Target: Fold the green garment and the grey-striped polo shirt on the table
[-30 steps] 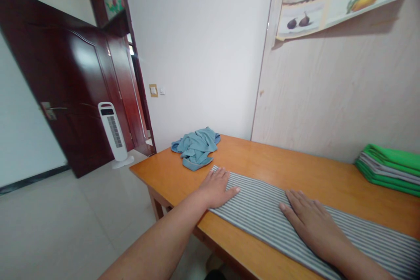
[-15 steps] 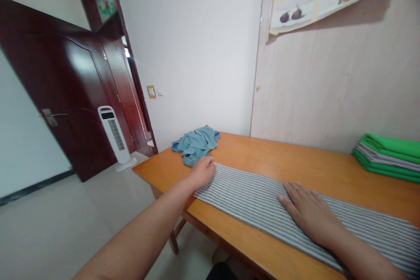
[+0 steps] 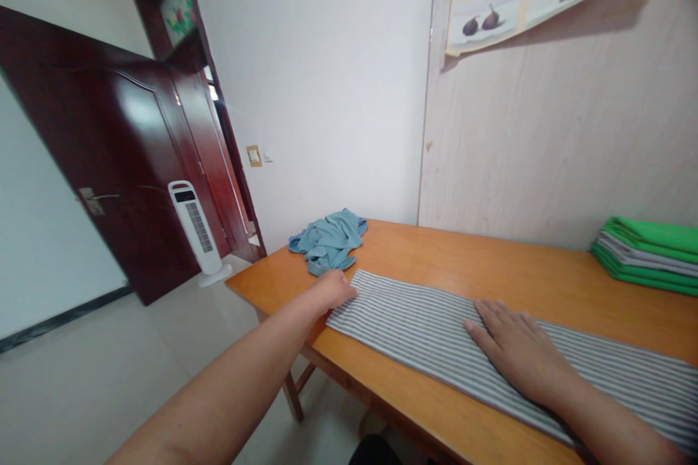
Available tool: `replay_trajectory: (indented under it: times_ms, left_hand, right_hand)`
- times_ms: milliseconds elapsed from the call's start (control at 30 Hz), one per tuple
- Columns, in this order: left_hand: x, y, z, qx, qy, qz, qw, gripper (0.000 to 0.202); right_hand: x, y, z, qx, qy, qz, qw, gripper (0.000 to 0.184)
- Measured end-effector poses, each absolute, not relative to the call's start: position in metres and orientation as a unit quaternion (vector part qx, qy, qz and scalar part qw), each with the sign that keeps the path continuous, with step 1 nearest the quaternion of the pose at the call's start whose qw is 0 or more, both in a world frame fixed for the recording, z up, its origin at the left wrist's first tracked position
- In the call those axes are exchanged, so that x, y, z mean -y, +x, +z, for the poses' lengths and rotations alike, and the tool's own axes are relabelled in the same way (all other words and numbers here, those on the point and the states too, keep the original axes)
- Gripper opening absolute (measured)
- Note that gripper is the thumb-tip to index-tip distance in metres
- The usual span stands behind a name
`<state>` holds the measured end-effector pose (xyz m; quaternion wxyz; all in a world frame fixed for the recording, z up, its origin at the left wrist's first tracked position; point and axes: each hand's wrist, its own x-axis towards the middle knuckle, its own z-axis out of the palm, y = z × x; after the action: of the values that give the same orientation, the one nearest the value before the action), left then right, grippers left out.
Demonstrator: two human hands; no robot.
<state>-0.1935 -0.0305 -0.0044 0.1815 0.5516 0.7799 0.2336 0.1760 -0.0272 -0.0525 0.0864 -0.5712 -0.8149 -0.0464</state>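
A long strip of folded grey-and-white striped cloth (image 3: 414, 320) lies flat along the wooden table. At its left end, my left hand (image 3: 334, 292) pinches the short edge, thumb on top and the other fingers mostly hidden. My right hand (image 3: 515, 352) rests palm down on the middle of the cloth, its fingers stretched out. Just beyond my left hand sits a crumpled blue-green garment (image 3: 330, 236), apart from the striped cloth.
The orange-brown table (image 3: 463, 254) runs along the wall, its left corner near my left forearm. A folded stack of green and grey cloth (image 3: 648, 258) stands at the far right. On the floor to the left is a white tower fan (image 3: 199, 232) by a dark red door (image 3: 103, 152).
My left hand has slid a little along the cloth's left edge toward me, uncovering its far corner. My right hand stays flat in place. The view has shifted slightly.
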Motion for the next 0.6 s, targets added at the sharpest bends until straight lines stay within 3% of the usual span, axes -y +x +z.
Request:
replay_trajectory:
  times_ms: [233, 600]
  left_hand:
    - [0.025, -0.187, -0.002, -0.783, 0.556, 0.202, 0.189, 0.023]
    - [0.028, -0.179, 0.011, -0.754, 0.542, 0.270, 0.255, 0.023]
  right_hand:
    - [0.029, 0.175, -0.051, 0.814, -0.572, -0.027, 0.095, 0.076]
    - [0.031, 0.173, -0.047, 0.813, -0.572, -0.009, 0.106, 0.075]
